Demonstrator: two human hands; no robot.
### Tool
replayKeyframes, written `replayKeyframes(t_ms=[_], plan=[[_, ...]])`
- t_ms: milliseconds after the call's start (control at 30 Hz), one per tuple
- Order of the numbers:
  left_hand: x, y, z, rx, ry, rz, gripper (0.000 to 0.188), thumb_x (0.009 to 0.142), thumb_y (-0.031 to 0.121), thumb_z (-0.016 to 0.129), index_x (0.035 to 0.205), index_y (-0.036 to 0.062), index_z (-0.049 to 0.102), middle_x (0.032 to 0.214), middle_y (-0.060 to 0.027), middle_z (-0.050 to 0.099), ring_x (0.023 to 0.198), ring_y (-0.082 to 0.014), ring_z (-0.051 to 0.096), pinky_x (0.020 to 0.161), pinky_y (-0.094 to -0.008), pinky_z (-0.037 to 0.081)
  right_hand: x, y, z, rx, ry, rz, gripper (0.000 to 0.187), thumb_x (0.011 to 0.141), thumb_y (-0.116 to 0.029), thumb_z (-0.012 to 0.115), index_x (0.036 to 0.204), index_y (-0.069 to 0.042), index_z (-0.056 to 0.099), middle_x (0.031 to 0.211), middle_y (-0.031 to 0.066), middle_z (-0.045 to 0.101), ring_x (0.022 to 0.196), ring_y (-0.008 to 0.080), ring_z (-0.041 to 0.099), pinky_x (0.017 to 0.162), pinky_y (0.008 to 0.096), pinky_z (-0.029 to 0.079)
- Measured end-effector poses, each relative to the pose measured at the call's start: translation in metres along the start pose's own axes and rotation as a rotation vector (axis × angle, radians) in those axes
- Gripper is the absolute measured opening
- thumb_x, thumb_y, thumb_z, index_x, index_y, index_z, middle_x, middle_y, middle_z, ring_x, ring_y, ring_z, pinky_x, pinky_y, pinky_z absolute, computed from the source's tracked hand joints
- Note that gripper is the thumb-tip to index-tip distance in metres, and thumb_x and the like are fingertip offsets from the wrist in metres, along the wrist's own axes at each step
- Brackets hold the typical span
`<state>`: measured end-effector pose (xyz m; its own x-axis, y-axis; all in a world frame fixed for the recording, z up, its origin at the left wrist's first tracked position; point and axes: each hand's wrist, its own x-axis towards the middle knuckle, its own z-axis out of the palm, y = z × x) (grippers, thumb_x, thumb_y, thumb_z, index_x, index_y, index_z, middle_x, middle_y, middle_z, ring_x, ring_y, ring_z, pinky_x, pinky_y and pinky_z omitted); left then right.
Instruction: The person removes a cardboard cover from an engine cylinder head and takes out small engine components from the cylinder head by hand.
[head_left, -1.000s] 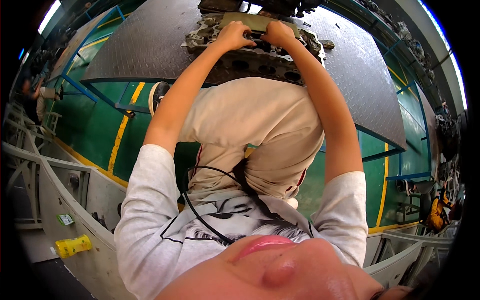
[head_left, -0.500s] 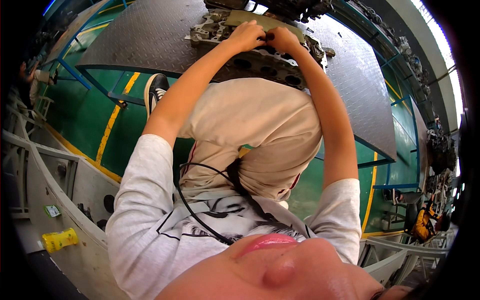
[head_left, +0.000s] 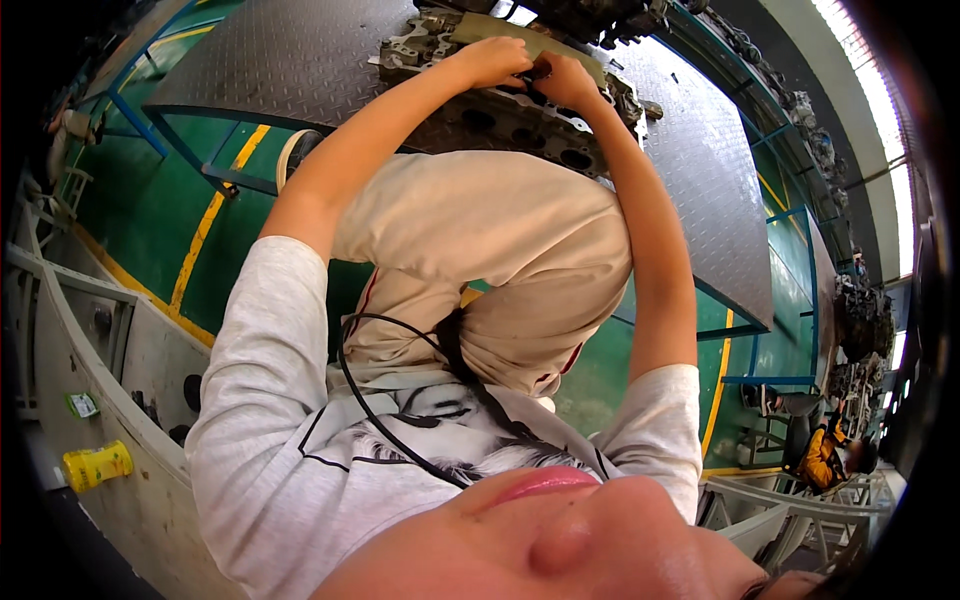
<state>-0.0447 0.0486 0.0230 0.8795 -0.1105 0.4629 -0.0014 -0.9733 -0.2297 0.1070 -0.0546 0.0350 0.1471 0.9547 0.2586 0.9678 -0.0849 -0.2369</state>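
A metal engine cylinder head (head_left: 415, 52) lies on the tread-plate table, its side with several round dark ports turned towards me. Over its middle, my left hand (head_left: 497, 62) is closed with the fingers curled down. Close beside it, my right hand (head_left: 565, 80) is also closed, its fingertips almost meeting those of the left. Something small and dark shows between the fingers, too hidden to name. A flat olive-brown strip (head_left: 488, 28) lies along the far side of the cylinder head, partly behind my hands.
The tread-plate table (head_left: 280, 70) has blue legs. More dark engine parts (head_left: 600, 18) stand just beyond the cylinder head. A black cable (head_left: 345, 350) loops over my lap. A yellow bottle (head_left: 97, 466) is at lower left. Another person (head_left: 826, 450) sits at far right.
My view has shifted slightly, so the surroundings sit a little further left. Both hands stay at the middle of the cylinder head, the left wrist bent a bit differently.
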Motion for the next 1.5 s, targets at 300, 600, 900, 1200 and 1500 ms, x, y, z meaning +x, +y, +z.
replayKeyframes(t_ms=[300,600,900,1200,1500], plan=[[-0.001,0.004,0.006,-0.089,0.136,-0.140,0.021,0.076,0.023,0.066,0.087,0.0052,0.060,0.084,-0.0085,0.056,0.089,-0.0272,0.053,0.077,-0.0380,0.044,0.004,0.014,0.009,0.114,0.034,-0.081,0.028,0.069,-0.017,0.065,0.096,-0.009,0.065,0.094,0.0130,0.065,0.090,0.0305,0.061,0.079,0.0374,0.048],[0.000,-0.001,0.012,-0.138,0.118,-0.154,0.021,0.072,0.023,0.068,0.084,0.0061,0.061,0.086,-0.0109,0.057,0.089,-0.0300,0.053,0.077,-0.0393,0.044,0.000,0.000,0.004,0.012,0.045,-0.064,0.026,0.067,-0.015,0.068,0.090,-0.004,0.066,0.088,0.0156,0.066,0.084,0.0309,0.063,0.076,0.0362,0.049],[0.012,0.006,0.009,-0.047,0.122,-0.125,0.019,0.064,0.023,0.066,0.077,0.0087,0.067,0.079,-0.0113,0.064,0.083,-0.0312,0.060,0.074,-0.0417,0.049,-0.005,-0.001,-0.002,-0.101,0.035,-0.104,0.029,0.073,-0.029,0.068,0.091,-0.006,0.063,0.088,0.0171,0.064,0.087,0.0365,0.059,0.073,0.0450,0.046],[0.006,0.015,0.011,0.033,0.016,-0.238,0.021,0.069,0.025,0.069,0.080,0.0082,0.066,0.084,-0.0039,0.063,0.093,-0.0241,0.055,0.079,-0.0371,0.046,-0.014,-0.021,-0.006,-0.165,0.039,-0.100,0.017,0.075,-0.021,0.065,0.083,-0.007,0.064,0.086,0.0137,0.064,0.084,0.0347,0.060,0.070,0.0428,0.047],[-0.002,0.010,0.019,0.010,0.106,-0.207,0.019,0.073,0.026,0.065,0.082,0.0097,0.068,0.083,-0.0047,0.064,0.092,-0.0252,0.057,0.078,-0.0373,0.046,-0.016,-0.033,-0.009,-0.219,0.011,-0.038,0.014,0.074,-0.011,0.058,0.086,-0.006,0.062,0.087,0.0152,0.063,0.086,0.0362,0.059,0.071,0.0450,0.047]])
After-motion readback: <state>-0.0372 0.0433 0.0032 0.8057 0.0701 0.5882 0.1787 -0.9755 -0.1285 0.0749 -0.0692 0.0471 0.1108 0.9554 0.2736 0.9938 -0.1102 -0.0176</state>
